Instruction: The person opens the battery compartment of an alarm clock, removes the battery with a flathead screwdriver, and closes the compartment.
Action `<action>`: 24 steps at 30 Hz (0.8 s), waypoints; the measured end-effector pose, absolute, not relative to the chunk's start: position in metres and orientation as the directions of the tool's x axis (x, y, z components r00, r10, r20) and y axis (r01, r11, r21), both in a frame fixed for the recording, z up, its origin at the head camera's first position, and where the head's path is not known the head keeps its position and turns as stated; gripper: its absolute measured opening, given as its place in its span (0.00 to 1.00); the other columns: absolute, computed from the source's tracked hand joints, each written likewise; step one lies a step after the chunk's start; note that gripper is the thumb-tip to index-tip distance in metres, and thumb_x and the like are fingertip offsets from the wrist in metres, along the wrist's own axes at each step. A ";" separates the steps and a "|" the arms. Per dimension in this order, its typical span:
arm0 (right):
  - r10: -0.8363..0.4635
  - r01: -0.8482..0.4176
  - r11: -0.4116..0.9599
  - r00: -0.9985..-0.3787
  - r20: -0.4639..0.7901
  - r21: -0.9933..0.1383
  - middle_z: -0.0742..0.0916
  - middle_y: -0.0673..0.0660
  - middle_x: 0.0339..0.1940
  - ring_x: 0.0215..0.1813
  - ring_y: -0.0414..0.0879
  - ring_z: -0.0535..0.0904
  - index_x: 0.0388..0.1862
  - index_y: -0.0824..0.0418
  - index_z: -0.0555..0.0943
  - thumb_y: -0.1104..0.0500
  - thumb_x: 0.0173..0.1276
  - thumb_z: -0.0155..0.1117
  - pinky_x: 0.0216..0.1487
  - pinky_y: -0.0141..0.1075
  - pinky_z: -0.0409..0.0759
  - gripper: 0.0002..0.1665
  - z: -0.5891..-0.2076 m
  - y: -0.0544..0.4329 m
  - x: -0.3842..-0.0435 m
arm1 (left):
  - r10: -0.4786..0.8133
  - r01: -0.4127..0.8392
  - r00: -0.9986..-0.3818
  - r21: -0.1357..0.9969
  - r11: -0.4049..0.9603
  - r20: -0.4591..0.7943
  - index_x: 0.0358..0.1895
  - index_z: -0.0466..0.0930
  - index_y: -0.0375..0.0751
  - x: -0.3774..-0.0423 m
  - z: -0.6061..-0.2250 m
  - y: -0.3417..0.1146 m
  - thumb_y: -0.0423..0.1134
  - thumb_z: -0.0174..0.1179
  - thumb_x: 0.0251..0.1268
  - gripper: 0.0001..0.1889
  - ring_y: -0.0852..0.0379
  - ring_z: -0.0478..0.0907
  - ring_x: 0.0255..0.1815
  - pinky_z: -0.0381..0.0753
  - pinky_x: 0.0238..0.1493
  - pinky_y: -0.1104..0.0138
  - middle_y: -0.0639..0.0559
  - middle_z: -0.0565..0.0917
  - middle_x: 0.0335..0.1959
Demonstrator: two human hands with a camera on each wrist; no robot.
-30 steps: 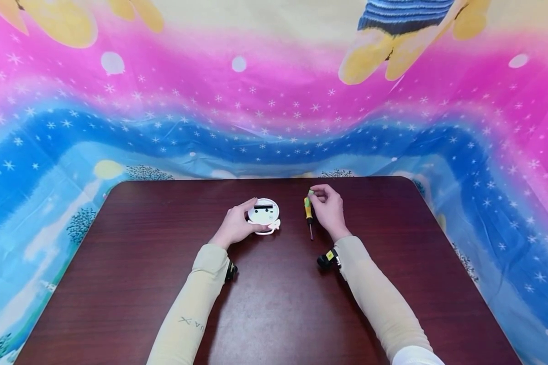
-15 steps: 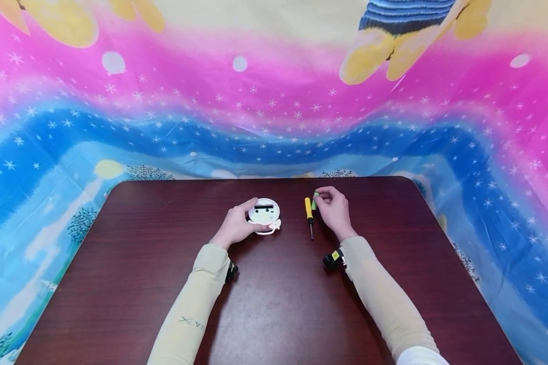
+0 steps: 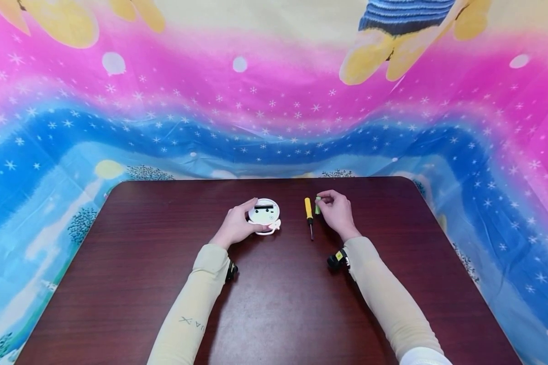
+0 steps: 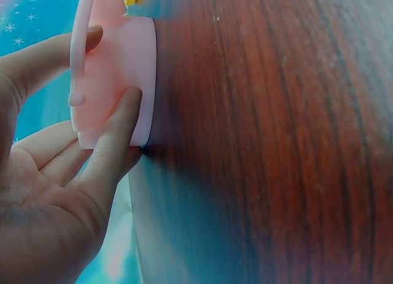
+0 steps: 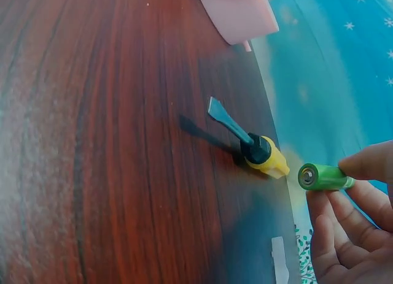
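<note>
fingers of the right hand (image 3: 339, 213) pinch 1 green battery (image 5: 327, 177) just beside the screwdriver (image 3: 308, 208), left hand (image 3: 234, 226) grips a round case (image 3: 267, 216); battery likely light, stiff, slightly slippery, best held by its sides.

A reddish-brown table (image 3: 269, 309) stands before a snowflake-printed backdrop (image 3: 274, 111) whose cropped yellow shapes (image 3: 68, 23) are perhaps feet.

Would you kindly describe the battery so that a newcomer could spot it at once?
Towards the far edge of the dark red table is the right hand. It pinches the battery, just right of the screwdriver. The battery is short and green; the screwdriver is longer and yellow-handled.
</note>
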State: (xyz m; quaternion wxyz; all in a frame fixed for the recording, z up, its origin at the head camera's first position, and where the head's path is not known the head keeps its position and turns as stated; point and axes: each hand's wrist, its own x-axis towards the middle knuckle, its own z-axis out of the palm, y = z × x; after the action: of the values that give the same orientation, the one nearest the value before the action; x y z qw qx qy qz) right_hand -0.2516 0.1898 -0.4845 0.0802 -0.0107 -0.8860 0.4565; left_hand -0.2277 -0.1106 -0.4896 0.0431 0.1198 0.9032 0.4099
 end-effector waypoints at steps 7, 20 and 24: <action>0.067 -0.054 0.611 -0.991 0.119 -0.790 0.87 0.58 0.39 0.39 0.51 0.83 0.50 0.63 0.86 0.59 0.72 0.67 0.44 0.44 0.80 0.12 -0.486 0.193 -0.252 | 0.253 0.185 -0.967 0.753 0.631 0.026 0.77 0.65 0.37 -0.228 -0.490 -0.111 0.48 0.79 0.52 0.49 0.46 0.61 0.76 0.61 0.73 0.54 0.48 0.68 0.76; 0.004 -0.045 0.687 -0.998 0.065 -0.725 0.88 0.59 0.38 0.42 0.53 0.85 0.50 0.65 0.87 0.60 0.72 0.67 0.47 0.48 0.81 0.12 -0.489 0.197 -0.249 | 0.253 0.185 -0.967 0.758 0.625 0.027 0.77 0.65 0.37 -0.228 -0.490 -0.111 0.49 0.79 0.52 0.50 0.46 0.61 0.76 0.61 0.74 0.54 0.47 0.67 0.76; -0.010 -0.054 0.702 -0.998 0.066 -0.710 0.89 0.59 0.38 0.42 0.54 0.85 0.50 0.65 0.87 0.61 0.72 0.68 0.46 0.48 0.81 0.12 -0.491 0.197 -0.249 | 0.258 0.194 -0.965 0.758 0.623 0.036 0.77 0.65 0.36 -0.228 -0.491 -0.111 0.49 0.79 0.52 0.50 0.46 0.62 0.76 0.62 0.73 0.54 0.47 0.68 0.76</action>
State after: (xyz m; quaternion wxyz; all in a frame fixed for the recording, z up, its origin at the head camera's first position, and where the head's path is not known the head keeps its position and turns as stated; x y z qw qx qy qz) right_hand -0.2487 0.1971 -0.4908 0.0286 0.0176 -0.9221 0.3855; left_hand -0.2282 -0.1110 -0.4906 0.0382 0.1257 0.8999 0.4158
